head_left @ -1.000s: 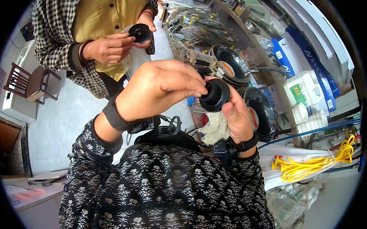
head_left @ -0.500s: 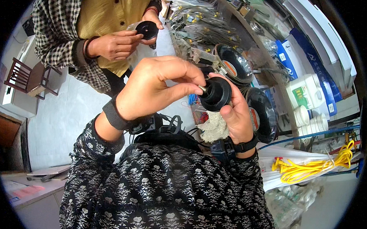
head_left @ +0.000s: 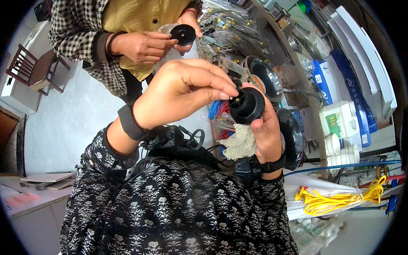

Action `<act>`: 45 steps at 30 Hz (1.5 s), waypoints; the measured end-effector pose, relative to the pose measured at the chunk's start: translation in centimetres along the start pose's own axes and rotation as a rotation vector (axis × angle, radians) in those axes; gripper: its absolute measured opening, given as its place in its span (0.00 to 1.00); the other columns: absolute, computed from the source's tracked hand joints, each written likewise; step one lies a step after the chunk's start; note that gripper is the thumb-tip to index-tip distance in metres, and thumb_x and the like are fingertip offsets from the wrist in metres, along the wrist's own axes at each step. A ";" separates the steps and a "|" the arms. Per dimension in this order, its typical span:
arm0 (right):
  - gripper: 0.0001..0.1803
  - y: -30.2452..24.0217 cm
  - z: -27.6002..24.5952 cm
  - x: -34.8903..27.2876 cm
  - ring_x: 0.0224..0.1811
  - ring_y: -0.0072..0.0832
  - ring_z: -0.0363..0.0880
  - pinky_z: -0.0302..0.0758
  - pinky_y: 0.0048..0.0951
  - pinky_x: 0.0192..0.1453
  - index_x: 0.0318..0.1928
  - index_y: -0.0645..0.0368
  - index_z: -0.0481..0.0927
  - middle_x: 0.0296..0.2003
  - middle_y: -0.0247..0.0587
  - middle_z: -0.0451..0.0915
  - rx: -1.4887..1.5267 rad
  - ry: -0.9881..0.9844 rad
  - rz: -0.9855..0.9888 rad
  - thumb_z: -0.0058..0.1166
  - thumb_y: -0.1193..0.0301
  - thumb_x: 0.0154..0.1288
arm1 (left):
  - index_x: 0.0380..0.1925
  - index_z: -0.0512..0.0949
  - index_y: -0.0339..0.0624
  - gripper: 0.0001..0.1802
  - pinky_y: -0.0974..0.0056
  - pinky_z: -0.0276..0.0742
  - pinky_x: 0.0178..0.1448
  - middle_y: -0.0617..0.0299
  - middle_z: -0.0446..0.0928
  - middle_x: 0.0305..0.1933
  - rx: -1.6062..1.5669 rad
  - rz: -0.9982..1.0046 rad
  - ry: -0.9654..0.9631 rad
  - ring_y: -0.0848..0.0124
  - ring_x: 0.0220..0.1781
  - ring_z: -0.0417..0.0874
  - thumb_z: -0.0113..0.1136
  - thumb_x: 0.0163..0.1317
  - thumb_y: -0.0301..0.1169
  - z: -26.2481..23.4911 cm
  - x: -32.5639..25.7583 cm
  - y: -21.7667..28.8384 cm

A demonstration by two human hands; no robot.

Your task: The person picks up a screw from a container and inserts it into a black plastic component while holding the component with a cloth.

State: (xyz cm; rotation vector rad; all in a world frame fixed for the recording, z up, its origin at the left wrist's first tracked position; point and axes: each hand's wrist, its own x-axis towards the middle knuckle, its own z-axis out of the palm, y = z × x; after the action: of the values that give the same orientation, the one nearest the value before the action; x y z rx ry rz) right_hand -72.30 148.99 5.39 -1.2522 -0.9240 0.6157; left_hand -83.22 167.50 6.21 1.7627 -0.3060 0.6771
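My right hand grips a black round part with a wide flange and a hollow raised collar, tilted toward me. A rough grey cloth hangs below it, against the same hand. My left hand reaches across from the left, thumb and fingertips pinched at the collar's opening. A small brass-coloured metal piece shows right at those fingertips; its shape and whether it sits inside the collar I cannot tell.
Across from me, a co-worker's hands hold a black disc. Bundles of grey cables and wrapped black coils fill the bench at right. A yellow cord lies near right; a wooden chair stands at left.
My left fingertips have moved slightly right with the black part, and less of the metal piece shows now. The view has shifted a little. The co-worker still holds the disc.
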 end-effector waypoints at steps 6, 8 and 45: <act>0.43 1.1 -0.1 1.6 0.53 0.22 0.68 0.62 0.24 0.59 0.61 0.64 0.63 0.50 0.35 0.72 0.018 -0.011 -0.010 0.66 0.55 0.50 | 0.33 0.74 0.34 0.08 0.69 0.85 0.25 0.60 0.78 0.37 -0.153 -0.171 0.067 0.75 0.35 0.81 0.62 0.54 0.20 -0.2 0.2 -0.8; 0.42 1.4 -0.1 2.3 0.53 0.22 0.68 0.62 0.24 0.59 0.61 0.64 0.63 0.50 0.35 0.72 0.023 -0.039 0.013 0.67 0.56 0.50 | 0.33 0.73 0.34 0.08 0.68 0.85 0.25 0.59 0.78 0.37 -0.166 -0.199 0.089 0.74 0.35 0.81 0.61 0.54 0.19 -0.5 0.0 -1.0; 0.45 2.3 0.2 5.7 0.56 0.26 0.65 0.58 0.25 0.63 0.61 0.64 0.62 0.53 0.39 0.69 0.041 -0.114 0.005 0.68 0.55 0.48 | 0.37 0.73 0.35 0.10 0.71 0.76 0.50 0.59 0.79 0.39 -0.234 -0.129 0.242 0.75 0.44 0.79 0.61 0.55 0.19 -2.0 -0.1 -2.3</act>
State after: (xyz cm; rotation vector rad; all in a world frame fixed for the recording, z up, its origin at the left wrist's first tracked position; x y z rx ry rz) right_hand -69.34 154.37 4.53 -1.1930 -0.9983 0.7120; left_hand -82.68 170.10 4.62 1.4484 -0.0997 0.7224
